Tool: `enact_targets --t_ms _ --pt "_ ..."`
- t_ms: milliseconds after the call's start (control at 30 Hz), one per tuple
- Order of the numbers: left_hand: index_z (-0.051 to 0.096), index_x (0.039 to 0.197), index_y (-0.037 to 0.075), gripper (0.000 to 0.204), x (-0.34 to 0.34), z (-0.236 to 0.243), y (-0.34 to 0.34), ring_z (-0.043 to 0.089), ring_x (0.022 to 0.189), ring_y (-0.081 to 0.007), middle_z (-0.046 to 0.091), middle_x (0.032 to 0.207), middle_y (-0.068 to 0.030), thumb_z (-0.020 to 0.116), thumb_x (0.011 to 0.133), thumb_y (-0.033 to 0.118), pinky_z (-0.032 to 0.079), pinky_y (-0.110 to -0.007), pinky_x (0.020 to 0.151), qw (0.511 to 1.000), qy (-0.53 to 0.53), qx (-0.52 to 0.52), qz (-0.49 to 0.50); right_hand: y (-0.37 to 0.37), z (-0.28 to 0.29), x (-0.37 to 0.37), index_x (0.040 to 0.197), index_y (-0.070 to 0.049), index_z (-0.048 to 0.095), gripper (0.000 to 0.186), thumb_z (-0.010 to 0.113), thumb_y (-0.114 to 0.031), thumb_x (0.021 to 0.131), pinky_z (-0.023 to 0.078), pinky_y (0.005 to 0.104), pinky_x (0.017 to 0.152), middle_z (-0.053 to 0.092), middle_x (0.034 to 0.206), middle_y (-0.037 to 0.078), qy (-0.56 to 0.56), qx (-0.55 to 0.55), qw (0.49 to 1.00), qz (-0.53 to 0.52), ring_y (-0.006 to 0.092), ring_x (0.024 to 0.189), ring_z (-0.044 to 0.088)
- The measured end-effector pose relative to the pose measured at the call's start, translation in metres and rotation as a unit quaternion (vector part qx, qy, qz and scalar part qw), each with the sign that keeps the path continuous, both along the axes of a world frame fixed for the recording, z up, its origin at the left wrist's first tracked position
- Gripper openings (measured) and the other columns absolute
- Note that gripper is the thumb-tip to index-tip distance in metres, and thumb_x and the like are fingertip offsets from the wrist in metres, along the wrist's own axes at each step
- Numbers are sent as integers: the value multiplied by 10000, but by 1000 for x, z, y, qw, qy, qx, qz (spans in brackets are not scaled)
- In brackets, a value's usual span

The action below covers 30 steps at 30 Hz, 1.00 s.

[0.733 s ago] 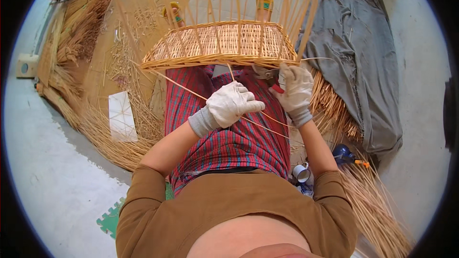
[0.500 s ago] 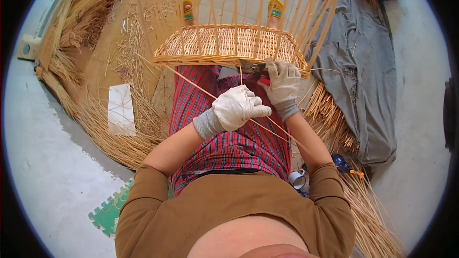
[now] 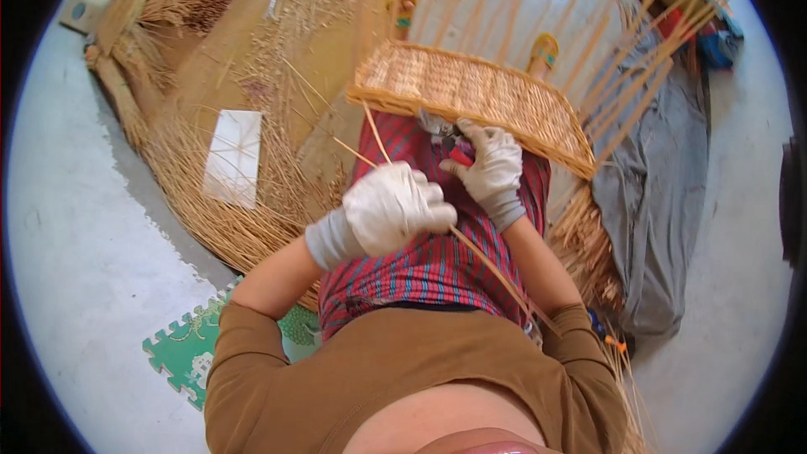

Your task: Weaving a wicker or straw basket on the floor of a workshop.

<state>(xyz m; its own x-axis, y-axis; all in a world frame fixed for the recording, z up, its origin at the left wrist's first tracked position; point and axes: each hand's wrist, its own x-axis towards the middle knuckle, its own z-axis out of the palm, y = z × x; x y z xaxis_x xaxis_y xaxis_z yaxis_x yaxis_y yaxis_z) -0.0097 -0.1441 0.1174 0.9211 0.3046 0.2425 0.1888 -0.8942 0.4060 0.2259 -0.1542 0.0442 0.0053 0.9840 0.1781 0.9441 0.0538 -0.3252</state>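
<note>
A wicker basket (image 3: 475,97) rests across my knees, tilted down to the right, with long upright stakes (image 3: 588,59) rising from its far rim. My gloved left hand (image 3: 393,208) is closed around thin wicker strands (image 3: 492,267), whose ends stick out on both sides of the fist. One strand runs up to the basket's near left edge. Just under the near edge, my gloved right hand (image 3: 492,168) grips pruning shears (image 3: 460,156) with a red handle. Their blades are blurred and partly hidden, close to the woven rim.
Loose straw and wicker bundles (image 3: 227,219) cover the floor at left, with a white sheet (image 3: 234,155) on them. Grey cloth (image 3: 656,176) covers a bundle of sticks (image 3: 588,244) at right. A green foam mat (image 3: 189,349) lies lower left.
The basket has swung clockwise and shifted right, its right end now lower. My left hand has moved slightly left and down with the strands. The right hand stays near the rim with the shears.
</note>
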Motion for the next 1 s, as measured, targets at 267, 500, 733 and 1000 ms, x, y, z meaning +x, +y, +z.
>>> enact_targets --t_ms 267,500,733,1000 --pt "639 1106 214 334 -22 42 -23 570 720 -193 534 782 24 646 774 251 437 -363 649 999 -6 40 -36 28 19 -68 1380 -260 639 813 863 -602 678 473 457 906 646 1139 102 -81 -64 995 4 306 1086 616" --pt "661 1176 206 432 -31 50 -29 570 708 -205 541 775 16 677 749 267 448 -372 648 998 -25 43 -39 13 27 -74 1373 -258 636 828 845 -652 675 505 445 856 652 1097 103 -45 -109 992 -43 303 1028 636" --pt "674 1161 205 400 -25 64 -35 571 670 -205 529 740 19 671 763 253 449 -377 611 999 1 13 -32 11 25 -79 1373 -267 625 786 823 -641 711 511 431 809 645 1037 90 -126 -99 986 -34 287 995 647" --pt "709 1086 143 263 -72 24 -20 650 763 -222 649 804 23 615 840 154 493 -358 659 988 -52 100 104 -9 1 3 1309 -251 656 566 835 -410 796 561 436 875 690 1035 74 32 -53 992 112 287 982 695"
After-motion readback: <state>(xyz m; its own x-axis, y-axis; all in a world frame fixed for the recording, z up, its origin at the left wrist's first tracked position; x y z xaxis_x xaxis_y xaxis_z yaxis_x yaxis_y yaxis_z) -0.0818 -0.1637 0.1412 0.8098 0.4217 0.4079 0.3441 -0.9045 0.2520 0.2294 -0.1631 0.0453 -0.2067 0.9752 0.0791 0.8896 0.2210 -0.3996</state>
